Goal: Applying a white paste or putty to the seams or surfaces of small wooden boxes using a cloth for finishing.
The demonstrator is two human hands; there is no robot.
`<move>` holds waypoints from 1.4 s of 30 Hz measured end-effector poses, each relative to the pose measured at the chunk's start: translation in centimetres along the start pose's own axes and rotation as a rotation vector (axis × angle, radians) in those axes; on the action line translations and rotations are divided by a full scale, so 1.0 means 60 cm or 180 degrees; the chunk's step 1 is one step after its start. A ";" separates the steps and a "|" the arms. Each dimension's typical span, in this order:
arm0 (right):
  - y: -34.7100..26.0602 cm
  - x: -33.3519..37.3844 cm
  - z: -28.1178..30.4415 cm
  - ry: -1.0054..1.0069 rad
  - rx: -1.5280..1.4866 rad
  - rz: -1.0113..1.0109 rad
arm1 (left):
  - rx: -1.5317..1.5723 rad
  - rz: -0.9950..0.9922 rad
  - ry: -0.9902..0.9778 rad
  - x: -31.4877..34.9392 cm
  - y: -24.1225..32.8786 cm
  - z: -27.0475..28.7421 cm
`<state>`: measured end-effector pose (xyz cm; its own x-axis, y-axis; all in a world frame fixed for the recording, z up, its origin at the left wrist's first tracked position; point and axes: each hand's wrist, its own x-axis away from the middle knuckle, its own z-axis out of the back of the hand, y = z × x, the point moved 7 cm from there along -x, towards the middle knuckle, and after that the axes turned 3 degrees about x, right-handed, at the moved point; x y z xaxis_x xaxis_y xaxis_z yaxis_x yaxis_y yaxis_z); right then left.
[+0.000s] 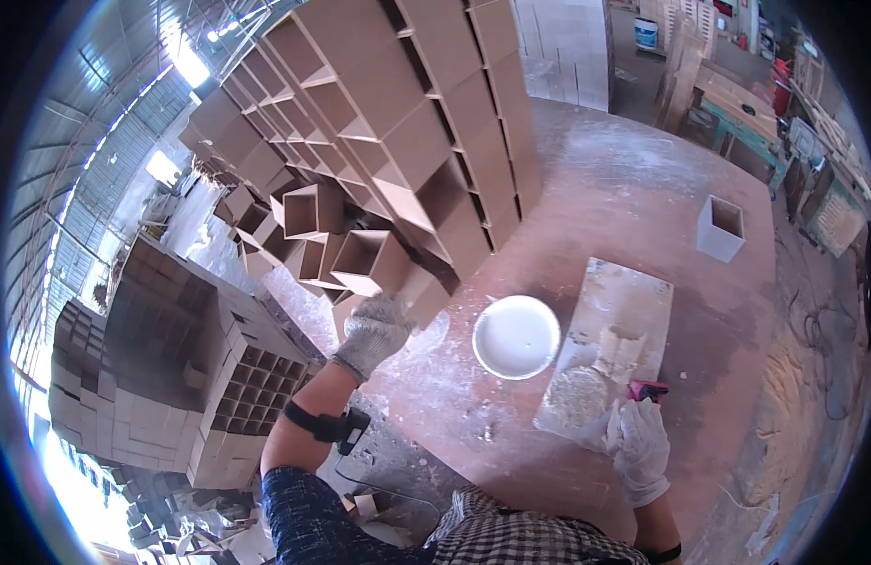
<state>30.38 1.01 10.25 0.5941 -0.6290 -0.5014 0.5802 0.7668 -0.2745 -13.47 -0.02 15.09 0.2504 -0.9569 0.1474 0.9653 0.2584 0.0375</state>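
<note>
My left hand (374, 331), in a grey-white knit glove, reaches to the near side of a cluster of open brown boxes. It is at the lower edge of the closest open box (370, 261); its fingers are blurred, so their grip is unclear. My right hand (640, 450), in a white glove, is closed at the near right edge of a pale, smeared board (622, 282). A pink-and-black handled tool (648, 390) sticks out at its fingertips; the rest of the tool is hidden. On the board lie a crusty whitish lump (577, 397) and a pale crumpled piece (621, 352).
A round white basin (516, 337) stands on the reddish work surface (577, 207), left of the board. Tall stacked brown boxes (379, 104) rise ahead. One white open box (721, 229) stands far right. A gridded box stack (257, 391) is at left, a green-framed bench (741, 113) far right.
</note>
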 end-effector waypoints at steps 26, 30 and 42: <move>-0.045 0.024 -0.126 -0.0407 0.1172 -0.1202 | 0.1136 -0.0158 0.0228 -0.061 -0.184 0.033; -0.002 -0.012 -0.161 -0.1439 0.0538 -0.1934 | 0.2635 0.0109 0.0346 0.073 -0.150 0.018; -0.005 -0.034 -0.278 -0.2034 0.1294 -0.0952 | 0.5577 0.1243 -0.0744 0.255 0.034 -0.196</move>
<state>19.71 4.21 -2.34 0.5139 -0.8456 0.1448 0.8486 0.5257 0.0583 -6.77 -15.71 5.78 0.2554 -0.8169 0.5171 -0.3672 0.4129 0.8335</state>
